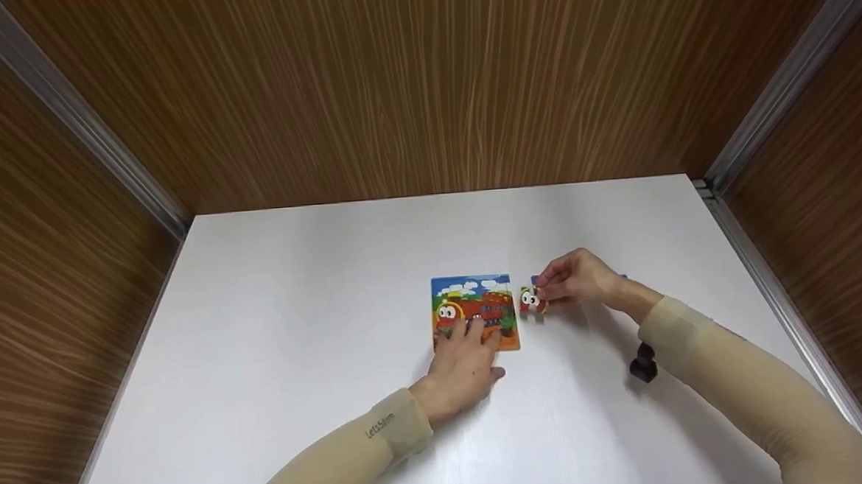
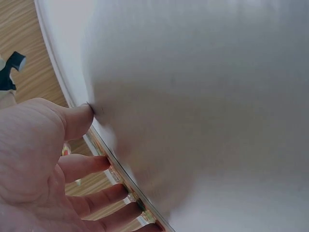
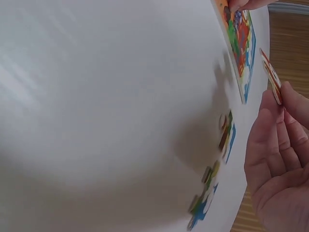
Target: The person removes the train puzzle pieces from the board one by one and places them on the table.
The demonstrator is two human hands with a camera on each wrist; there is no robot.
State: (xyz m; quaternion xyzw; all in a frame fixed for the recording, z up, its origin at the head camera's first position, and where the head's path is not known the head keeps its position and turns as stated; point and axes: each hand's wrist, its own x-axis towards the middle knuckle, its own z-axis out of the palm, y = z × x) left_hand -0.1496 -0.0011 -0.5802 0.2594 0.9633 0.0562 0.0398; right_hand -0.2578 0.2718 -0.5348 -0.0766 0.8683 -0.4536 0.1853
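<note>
A square picture puzzle board (image 1: 470,288) with a red cartoon train lies mid-table. Across its lower part rests my left hand (image 1: 461,369), fingers spread and touching the surface. In the left wrist view, the fingertips of this hand (image 2: 43,164) lie along the board's edge (image 2: 153,211). Just right of the board, my right hand (image 1: 584,278) pinches a puzzle piece (image 1: 530,301) with the train's eyes on it. The right wrist view has this piece (image 3: 271,77) between thumb and fingers, raised above the table. Two loose puzzle pieces (image 3: 228,136) (image 3: 205,198) lie below that hand.
A white tabletop (image 1: 295,315) lies under everything. Wood-grain panels (image 1: 430,87) stand at the back and both sides, with metal strips (image 1: 77,113) at the corners. A small black object (image 1: 642,364) is by the right forearm.
</note>
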